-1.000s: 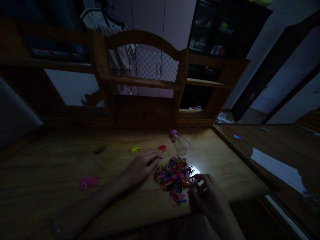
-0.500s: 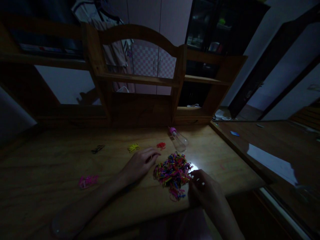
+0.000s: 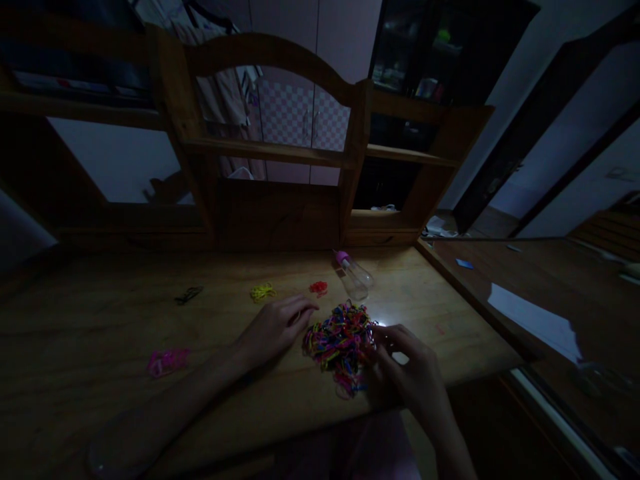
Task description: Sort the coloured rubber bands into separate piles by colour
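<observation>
A heap of small multicoloured rubber bands (image 3: pixel 337 340) lies on the wooden desk (image 3: pixel 125 393) in dim light. My left hand (image 3: pixel 274 327) rests on the desk just left of the heap, fingers loosely curled, fingertips near its edge. My right hand (image 3: pixel 407 370) is at the heap's right side, thumb and fingers pinched into the bands; what they grip is too small to make out. Little sorted clusters lie apart: pink (image 3: pixel 165 362), black (image 3: pixel 188 294), yellow (image 3: pixel 263 291) and red (image 3: pixel 319 287).
A clear bottle with a pink cap (image 3: pixel 354 275) lies on its side behind the heap. A wooden hutch with shelves (image 3: pixel 280 153) stands along the back of the desk. The desk edge drops away to the right, where a lower surface holds a white sheet (image 3: pixel 533 321).
My right hand has moved left and a little up, from the heap's lower right corner into its right side. The left hand has stayed where it was. The view has tilted slightly.
</observation>
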The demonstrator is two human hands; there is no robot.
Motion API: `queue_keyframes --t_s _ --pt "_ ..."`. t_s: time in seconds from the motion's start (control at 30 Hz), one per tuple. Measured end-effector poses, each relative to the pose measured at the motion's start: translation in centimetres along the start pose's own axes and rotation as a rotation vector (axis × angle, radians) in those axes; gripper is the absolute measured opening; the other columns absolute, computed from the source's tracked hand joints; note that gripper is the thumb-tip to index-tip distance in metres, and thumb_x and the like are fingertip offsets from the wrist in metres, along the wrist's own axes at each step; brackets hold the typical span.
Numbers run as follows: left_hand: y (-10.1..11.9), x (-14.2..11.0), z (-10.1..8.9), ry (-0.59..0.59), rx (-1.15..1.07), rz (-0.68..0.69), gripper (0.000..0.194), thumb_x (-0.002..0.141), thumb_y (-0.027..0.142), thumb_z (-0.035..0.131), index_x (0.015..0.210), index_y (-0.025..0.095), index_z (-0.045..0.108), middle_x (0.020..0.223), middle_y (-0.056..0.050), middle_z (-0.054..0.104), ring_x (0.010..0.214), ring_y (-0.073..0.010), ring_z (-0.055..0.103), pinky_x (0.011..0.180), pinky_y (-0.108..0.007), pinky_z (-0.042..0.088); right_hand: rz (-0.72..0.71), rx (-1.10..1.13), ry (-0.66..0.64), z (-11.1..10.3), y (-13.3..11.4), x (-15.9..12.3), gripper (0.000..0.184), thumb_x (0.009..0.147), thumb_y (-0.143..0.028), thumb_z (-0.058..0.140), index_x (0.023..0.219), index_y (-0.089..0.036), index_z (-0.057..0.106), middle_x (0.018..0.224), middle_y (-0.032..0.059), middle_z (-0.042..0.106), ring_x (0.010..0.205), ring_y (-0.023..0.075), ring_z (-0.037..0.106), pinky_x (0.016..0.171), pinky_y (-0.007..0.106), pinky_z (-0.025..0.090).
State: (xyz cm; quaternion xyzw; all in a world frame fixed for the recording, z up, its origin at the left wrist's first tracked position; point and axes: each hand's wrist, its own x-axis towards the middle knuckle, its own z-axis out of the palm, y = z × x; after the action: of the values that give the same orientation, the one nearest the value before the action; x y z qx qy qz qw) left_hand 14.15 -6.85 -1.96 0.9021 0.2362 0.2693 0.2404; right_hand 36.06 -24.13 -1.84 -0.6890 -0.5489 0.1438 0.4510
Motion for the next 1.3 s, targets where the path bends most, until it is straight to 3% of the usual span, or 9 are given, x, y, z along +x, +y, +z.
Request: queue_keyframes --t_s 0.3,0.5,0.7,1.3 --pt "-0.3 -0.2 0.3 -0.029 0.046 -0.017 0.024 0.096 0.029 0.047 0.106 0.023 0.068 0.104 -0.002 0.072 0.093 -0.0187 0.068 0.083 -0.031 0.05 0.167 0.119 0.01 -0.6 0.9 0.4 0.017 0.086 -0.031 0.063 0.095 -0.021 0.074 0.095 0.005 0.075 0.088 0.0223 0.07 0.076 0.031 0.054" --pt "-0.4 -0.2 0.3 -0.034 0.072 -0.003 0.025 0.097 0.031 0.047 0.108 0.023 0.068 0.105 -0.003 0.073 0.092 -0.0185 0.068 0.083 -0.032 0.05 0.197 0.123 0.086 -0.9 1.1 0.6 0.022 0.086 -0.035 0.063 0.101 -0.02 0.071 0.095 0.0063 0.074 0.083 0.0205 0.07 0.07 0.029 0.054" --pt "-0.2 -0.1 0.2 -0.038 0.087 0.021 0.027 0.097 0.032 0.046 0.108 0.023 0.069 0.105 -0.004 0.073 0.093 -0.0197 0.068 0.082 -0.033 0.051 0.232 0.153 0.069 -1.3 1.2 0.8 0.026 0.084 -0.036 0.064 0.101 -0.019 0.071 0.095 0.0077 0.074 0.077 0.02 0.07 0.066 0.028 0.055" --pt "-0.1 -0.2 0.1 -0.009 0.113 0.077 0.025 0.096 0.029 0.047 0.107 0.022 0.068 0.103 -0.004 0.072 0.091 -0.0187 0.067 0.082 -0.031 0.05 0.256 0.318 0.056 -1.8 1.0 1.4 0.028 0.08 -0.039 0.072 0.099 -0.019 0.073 0.097 0.0083 0.075 0.09 0.0237 0.071 0.078 0.032 0.056"
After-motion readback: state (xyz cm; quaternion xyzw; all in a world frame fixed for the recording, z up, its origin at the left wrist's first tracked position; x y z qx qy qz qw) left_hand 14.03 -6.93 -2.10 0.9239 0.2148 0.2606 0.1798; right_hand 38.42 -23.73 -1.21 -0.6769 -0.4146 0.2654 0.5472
